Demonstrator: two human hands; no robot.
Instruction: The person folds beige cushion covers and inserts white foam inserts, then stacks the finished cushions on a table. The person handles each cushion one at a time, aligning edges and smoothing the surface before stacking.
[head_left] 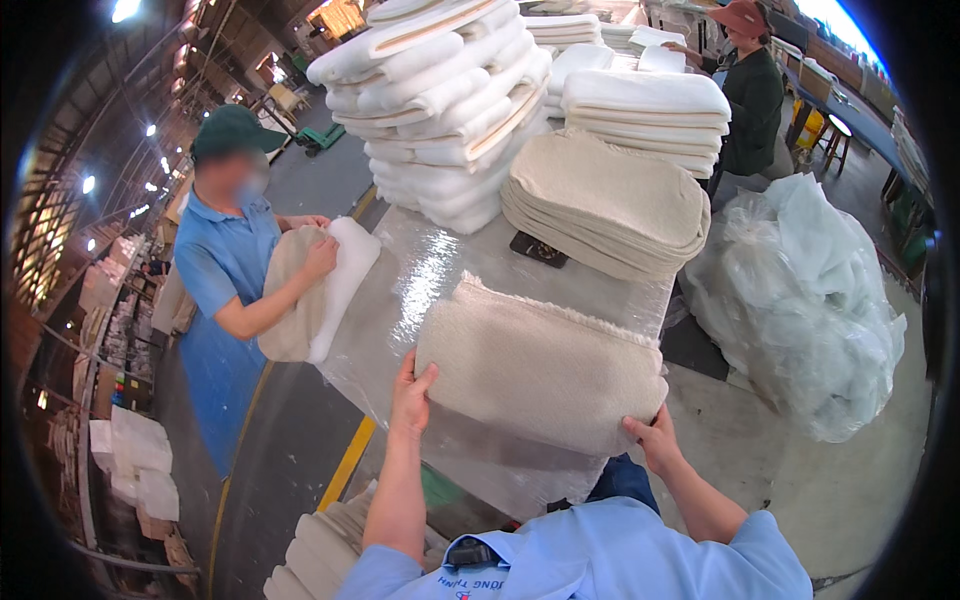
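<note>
Between my hands is a beige fabric cover [540, 365], roughly rectangular, with a frayed edge along its far side. My left hand [410, 388] grips its left end, thumb on top. At the near right corner, my right hand [655, 437] pinches the fabric. The cover is held over the near part of a plastic-covered table [400, 290]. Just beyond it lies a stack of similar beige covers [605, 205] with rounded corners. A small dark flat object [538, 249] sticks out from beside that stack.
Tall piles of white padding [440, 110] and folded white pads [648, 108] fill the table's far side. On the left a co-worker [228, 220] handles a beige cover and white pad. Another person [750, 95] stands far right. A plastic-wrapped bundle [800, 310] sits right; beige pieces [320, 550] lie lower left.
</note>
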